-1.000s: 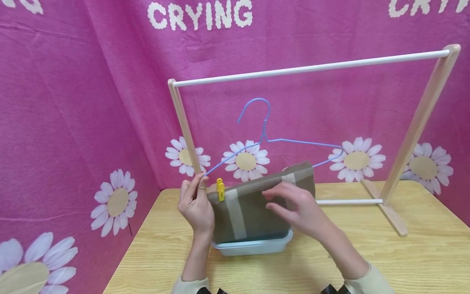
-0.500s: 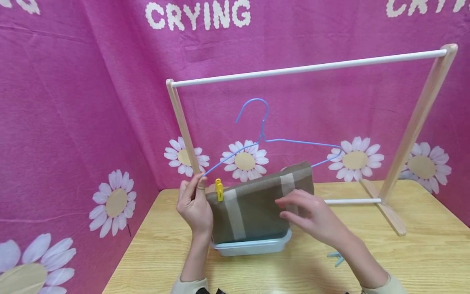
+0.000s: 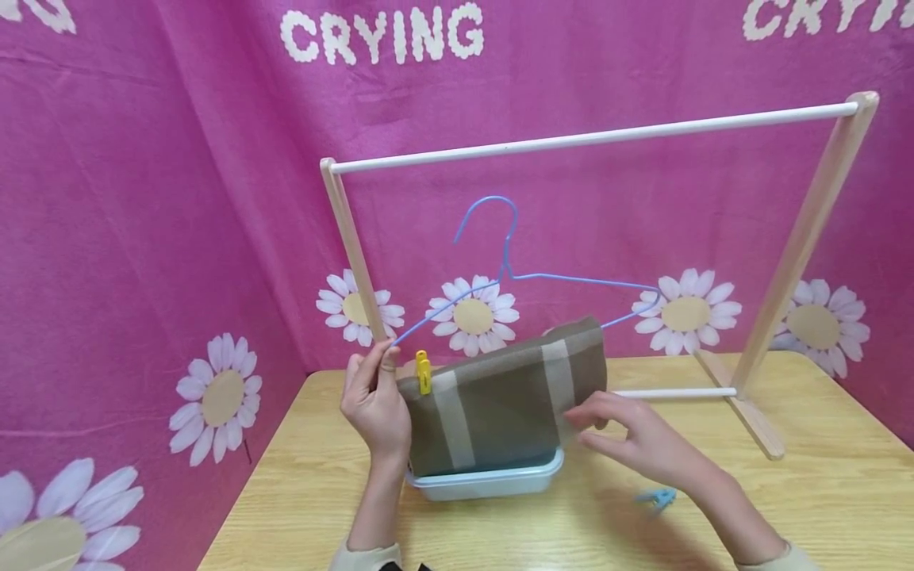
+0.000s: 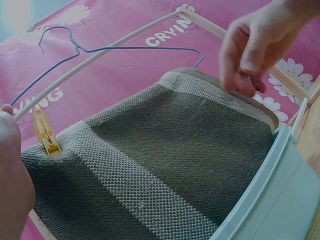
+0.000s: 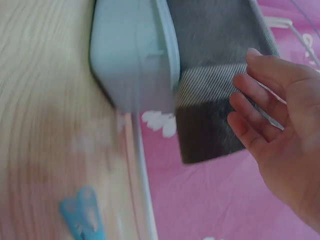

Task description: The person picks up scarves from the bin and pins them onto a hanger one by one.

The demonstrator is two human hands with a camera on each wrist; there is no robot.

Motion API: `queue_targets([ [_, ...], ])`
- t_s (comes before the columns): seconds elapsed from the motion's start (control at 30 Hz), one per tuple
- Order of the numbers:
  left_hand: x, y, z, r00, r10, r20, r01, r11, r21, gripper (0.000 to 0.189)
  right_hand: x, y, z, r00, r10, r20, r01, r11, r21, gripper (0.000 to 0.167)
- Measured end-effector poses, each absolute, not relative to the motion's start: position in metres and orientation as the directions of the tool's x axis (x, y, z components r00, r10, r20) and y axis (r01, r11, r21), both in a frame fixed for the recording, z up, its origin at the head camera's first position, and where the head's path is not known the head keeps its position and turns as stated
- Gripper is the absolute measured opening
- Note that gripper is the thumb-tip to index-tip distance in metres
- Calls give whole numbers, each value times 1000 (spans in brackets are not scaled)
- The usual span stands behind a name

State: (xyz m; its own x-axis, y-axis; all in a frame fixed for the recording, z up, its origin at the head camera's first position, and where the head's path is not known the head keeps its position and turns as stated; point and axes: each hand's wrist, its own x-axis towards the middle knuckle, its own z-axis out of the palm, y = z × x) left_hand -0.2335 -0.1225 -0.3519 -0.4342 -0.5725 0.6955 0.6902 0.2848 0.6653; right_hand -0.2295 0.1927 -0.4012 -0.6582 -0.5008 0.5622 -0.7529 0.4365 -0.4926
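The brown striped cloth (image 3: pixel 503 406) hangs folded over the bottom wire of the blue hanger (image 3: pixel 521 277), its lower edge dipping into the pale blue tub (image 3: pixel 493 480) that sits on the bench (image 3: pixel 785 507). A yellow peg (image 3: pixel 424 371) clips the cloth to the wire at its left end — just beside the left hand (image 3: pixel 374 404), which pinches the hanger's left corner between thumb and fingertips. The right hand (image 3: pixel 628 436) lies relaxed, fingers loosely extended, fingertips at the cloth's right edge and gripping nothing. A blue peg (image 3: pixel 657 500) lies on the bench near the right forearm. Behind stands a wooden rack (image 3: pixel 807 230) with a white rail — against a pink daisy backdrop (image 3: pixel 143 198).
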Motion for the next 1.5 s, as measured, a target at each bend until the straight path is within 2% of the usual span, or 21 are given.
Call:
queue_targets([
  [0.33, -234, -121, -352, -443, -571, 691, 692, 273, 669, 19, -232, 224, -424, -634, -611, 475, -769, 426, -477, 29],
  [0.63, -233, -120, -351, -454, -570, 685, 686, 267, 677, 19, -232, 251, -444, -690, -638, 342, -686, 426, -590, 32],
  [0.97, -234, -121, -353, -457, -570, 683, 682, 269, 680, 19, -230, 268, -454, -711, -665, 228, -615, 431, -660, 37],
  [1.23, -234, -122, -353, -458, -569, 683, 679, 271, 682, 20, -234, 275, -465, -663, -717, 213, -602, 343, -721, 40],
  [1.5, -235, -122, -355, -438, -561, 703, 698, 281, 659, 21, -236, 279, -473, -635, -755, 163, -598, 347, -723, 36],
])
